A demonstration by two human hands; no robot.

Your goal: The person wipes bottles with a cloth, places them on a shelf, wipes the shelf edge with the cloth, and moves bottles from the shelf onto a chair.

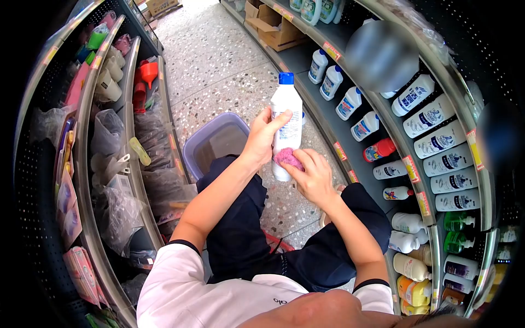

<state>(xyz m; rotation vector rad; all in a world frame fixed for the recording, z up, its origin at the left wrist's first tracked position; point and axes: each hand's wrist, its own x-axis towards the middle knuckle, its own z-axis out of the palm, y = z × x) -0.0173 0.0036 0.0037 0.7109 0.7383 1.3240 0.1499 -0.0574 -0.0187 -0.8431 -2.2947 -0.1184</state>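
Observation:
A white bottle (pixel 293 131) with a blue cap stands roughly upright in the air, in front of my body. My left hand (pixel 261 138) is wrapped round its upper left side, the thumb lying across the label. A pink cloth or sponge (pixel 288 158) is pressed against the lower part of the bottle. My right hand (pixel 315 176) grips this pink piece with its fingers and thumb. The bottle's lower end hangs over the speckled floor between my knees.
A purple basin (pixel 215 143) stands on the floor beyond my left knee. Shelves of bottles (pixel 440 139) curve along the right. Left shelves hold plastic-wrapped goods and a red funnel (pixel 148 71). An open cardboard box (pixel 273 27) sits on the upper right shelving.

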